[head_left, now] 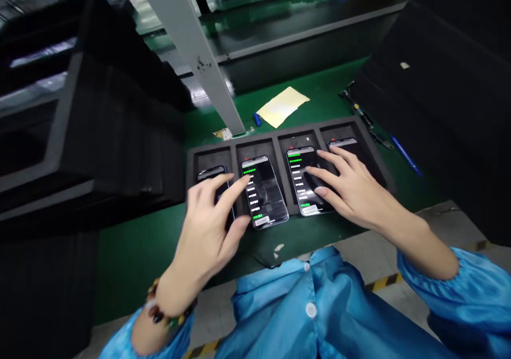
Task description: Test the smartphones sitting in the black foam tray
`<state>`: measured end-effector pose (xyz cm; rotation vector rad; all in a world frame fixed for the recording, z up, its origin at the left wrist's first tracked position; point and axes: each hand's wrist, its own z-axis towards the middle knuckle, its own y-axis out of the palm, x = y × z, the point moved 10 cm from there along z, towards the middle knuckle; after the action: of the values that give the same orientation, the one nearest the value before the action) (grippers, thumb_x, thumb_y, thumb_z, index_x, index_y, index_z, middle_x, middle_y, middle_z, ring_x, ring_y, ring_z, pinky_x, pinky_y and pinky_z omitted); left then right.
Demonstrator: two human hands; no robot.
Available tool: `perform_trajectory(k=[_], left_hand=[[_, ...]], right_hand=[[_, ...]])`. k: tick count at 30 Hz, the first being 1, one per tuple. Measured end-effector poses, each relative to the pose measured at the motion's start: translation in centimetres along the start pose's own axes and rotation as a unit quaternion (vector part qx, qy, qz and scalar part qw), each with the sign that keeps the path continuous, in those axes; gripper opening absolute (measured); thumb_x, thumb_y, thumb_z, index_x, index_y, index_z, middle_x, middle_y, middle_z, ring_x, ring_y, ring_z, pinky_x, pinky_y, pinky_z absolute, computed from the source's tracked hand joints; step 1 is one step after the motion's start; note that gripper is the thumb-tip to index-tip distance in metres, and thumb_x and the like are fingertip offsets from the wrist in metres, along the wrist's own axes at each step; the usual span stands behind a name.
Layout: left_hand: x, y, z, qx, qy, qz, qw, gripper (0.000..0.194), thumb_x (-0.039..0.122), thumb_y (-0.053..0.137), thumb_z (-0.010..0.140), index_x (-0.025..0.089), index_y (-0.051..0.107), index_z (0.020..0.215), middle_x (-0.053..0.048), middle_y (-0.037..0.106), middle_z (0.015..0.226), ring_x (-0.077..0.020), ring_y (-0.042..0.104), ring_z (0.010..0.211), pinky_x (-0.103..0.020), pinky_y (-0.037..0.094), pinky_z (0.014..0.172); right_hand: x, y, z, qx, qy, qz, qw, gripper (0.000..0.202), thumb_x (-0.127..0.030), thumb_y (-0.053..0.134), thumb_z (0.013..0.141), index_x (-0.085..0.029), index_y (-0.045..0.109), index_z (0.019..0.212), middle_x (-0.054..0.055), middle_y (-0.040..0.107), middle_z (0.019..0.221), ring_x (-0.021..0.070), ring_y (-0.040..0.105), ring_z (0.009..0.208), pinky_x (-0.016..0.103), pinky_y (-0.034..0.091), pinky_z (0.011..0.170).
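Observation:
Several smartphones lie face up in the compartments of a black foam tray. My left hand hovers with fingers apart, its index fingertip at the upper left of the second phone, and it partly covers the leftmost phone. Over the third phone spreads my right hand, fingertips on or just above the screen; contact is hard to tell. Beneath that hand the rightmost phone is mostly hidden. Lists of white and green text light both middle screens. Neither hand grips anything.
Stacked black trays rise at the left, and a large black panel stands at the right. Behind the foam tray are a grey post, a yellow paper and a blue cap. A blue pen lies to the right.

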<state>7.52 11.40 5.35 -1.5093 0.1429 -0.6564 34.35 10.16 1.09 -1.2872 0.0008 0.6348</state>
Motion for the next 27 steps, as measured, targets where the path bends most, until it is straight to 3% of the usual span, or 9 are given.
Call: perform_trajectory(k=[3,5,8,10,13,15,17,22,27], left_hand=[[-0.6,1.7,1.1,-0.036,-0.014,0.005,0.999,0.054,0.052,0.043,0.112,0.027,0.059,0.157,-0.015,0.051,0.163,-0.0399,0.044,0.152,-0.063,0.043,0.124],[-1.8,0.9,0.5,-0.024,-0.037,-0.009,0.999,0.050,0.053,0.049,0.111,0.025,0.066,0.148,-0.015,0.059,0.155,-0.0379,0.051,0.146,-0.060,0.046,0.121],[-5.7,-1.2,-3.7,0.017,-0.153,-0.110,0.982,0.040,0.055,0.055,0.109,0.022,0.077,0.112,-0.008,0.076,0.110,-0.0247,0.071,0.103,-0.038,0.058,0.093],[-8.3,0.0,-7.8,-0.033,-0.249,-0.211,0.945,0.048,0.061,0.057,0.107,0.021,0.075,0.087,-0.003,0.073,0.082,-0.0181,0.068,0.075,-0.029,0.054,0.068],[-11.4,1.5,-12.1,-0.004,-0.349,-0.272,0.897,0.052,0.066,0.065,0.100,0.020,0.071,0.077,-0.001,0.068,0.068,-0.0142,0.062,0.061,-0.025,0.048,0.057],[-13.1,2.3,-13.2,0.057,-0.385,-0.297,0.872,0.050,0.066,0.066,0.098,0.019,0.071,0.080,-0.001,0.068,0.067,-0.0130,0.061,0.057,-0.024,0.048,0.055],[-13.9,4.0,-13.0,0.063,-0.393,-0.338,0.853,0.053,0.068,0.064,0.098,0.018,0.071,0.081,-0.003,0.069,0.065,-0.0138,0.061,0.053,-0.025,0.049,0.052],[-14.0,5.6,-11.9,0.058,-0.379,-0.381,0.841,0.067,0.077,0.052,0.098,0.016,0.070,0.077,-0.010,0.072,0.063,-0.0169,0.062,0.048,-0.027,0.049,0.046],[-14.1,4.9,-12.3,0.089,-0.353,-0.372,0.854,0.067,0.075,0.050,0.101,0.015,0.072,0.080,-0.009,0.072,0.065,-0.0171,0.063,0.052,-0.027,0.049,0.047]], right_hand=[[-0.1,-0.1,0.8,-0.011,-0.002,0.002,1.000,0.054,-0.063,0.049,0.112,-0.029,0.069,0.148,0.012,0.054,0.168,0.0481,0.042,0.159,0.083,0.048,0.117],[-0.5,-1.5,0.5,-0.003,-0.005,0.005,1.000,0.053,-0.063,0.049,0.112,-0.029,0.070,0.148,0.013,0.057,0.165,0.0485,0.043,0.159,0.082,0.046,0.118],[-3.3,-3.6,-1.1,0.022,-0.022,0.029,0.999,0.042,-0.049,0.058,0.111,-0.027,0.071,0.145,0.014,0.069,0.145,0.0411,0.060,0.143,0.068,0.057,0.111],[-7.4,-3.1,-2.5,-0.002,-0.060,0.107,0.992,0.030,-0.030,0.067,0.107,-0.019,0.072,0.135,0.014,0.076,0.124,0.0293,0.072,0.119,0.046,0.066,0.095],[-14.9,0.3,-3.3,-0.046,-0.103,0.137,0.984,0.024,-0.029,0.065,0.109,-0.014,0.072,0.126,0.011,0.080,0.113,0.0249,0.077,0.103,0.038,0.068,0.082],[-18.4,3.4,-2.2,-0.061,-0.081,0.092,0.991,0.029,-0.033,0.062,0.110,-0.011,0.072,0.125,0.012,0.081,0.110,0.0259,0.079,0.096,0.038,0.066,0.073],[-20.9,6.3,-0.5,-0.085,-0.056,0.045,0.994,0.027,-0.038,0.067,0.108,-0.013,0.074,0.114,0.012,0.081,0.101,0.0262,0.080,0.088,0.036,0.063,0.065],[-23.0,11.3,2.8,-0.209,-0.007,-0.015,0.978,0.030,-0.042,0.070,0.107,-0.014,0.073,0.095,0.010,0.080,0.078,0.0245,0.078,0.065,0.031,0.044,0.050],[-22.5,12.3,3.9,-0.208,0.030,-0.001,0.978,0.033,-0.033,0.060,0.111,-0.015,0.077,0.090,0.013,0.082,0.075,0.0248,0.081,0.067,0.032,0.029,0.052]])
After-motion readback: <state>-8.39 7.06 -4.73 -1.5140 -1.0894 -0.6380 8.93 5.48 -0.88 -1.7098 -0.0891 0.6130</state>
